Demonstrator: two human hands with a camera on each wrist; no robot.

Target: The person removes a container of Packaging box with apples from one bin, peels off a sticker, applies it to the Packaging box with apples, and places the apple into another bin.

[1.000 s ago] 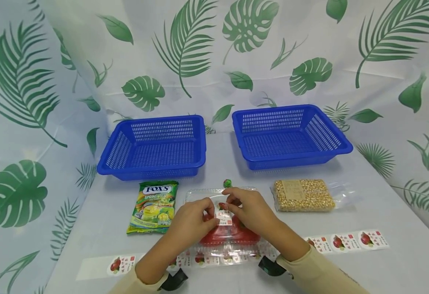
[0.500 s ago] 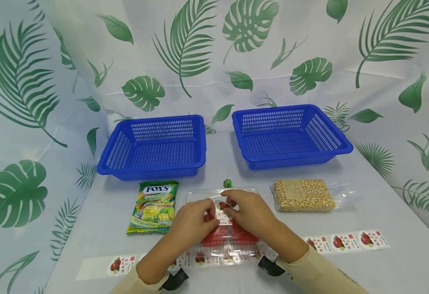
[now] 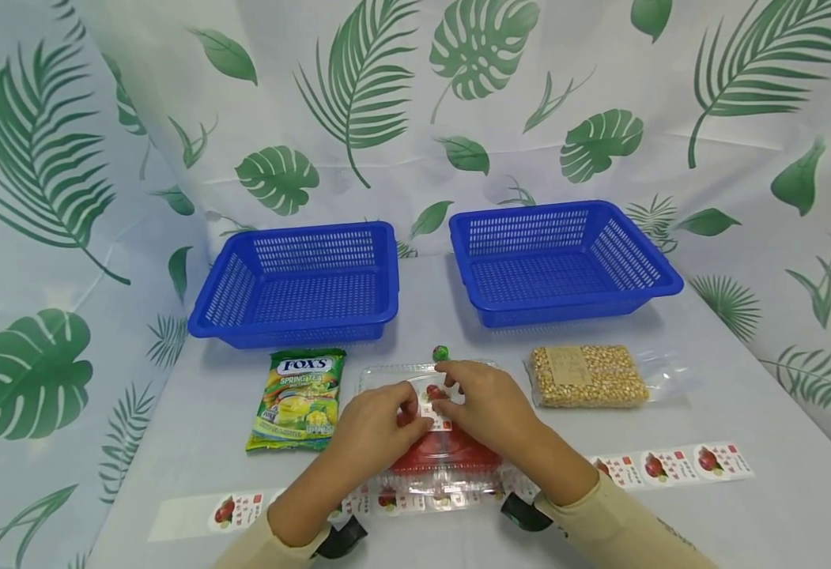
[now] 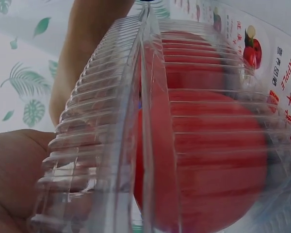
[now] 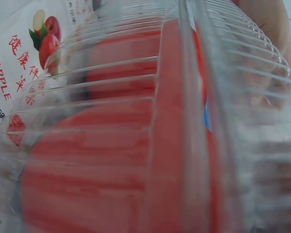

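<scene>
A clear plastic clamshell box (image 3: 443,480) with red round contents (image 4: 208,155) lies at the middle of the table. On its lid is a white sticker (image 3: 435,415) with a red apple picture, lying near flat. My left hand (image 3: 375,423) rests at the sticker's left side, its index finger bent and thumb at the lower left corner. From the right, my right hand (image 3: 489,399) touches the sticker's edge with the thumb, and its index finger stands apart above. In both wrist views the box's ribbed wall (image 5: 252,43) fills the foreground and hides the fingertips.
A strip of apple stickers (image 3: 721,462) runs under the box. Left is a Fox's candy bag (image 3: 297,403); right, a vacuum pack of corn kernels (image 3: 593,378). Two blue baskets (image 3: 294,325) (image 3: 579,302) stand behind, and a small green wrapped ball (image 3: 440,354) behind the box.
The sticker has come down flatter on the lid and more of it shows. My right index finger and thumb have spread apart; the left thumb has shifted slightly right.
</scene>
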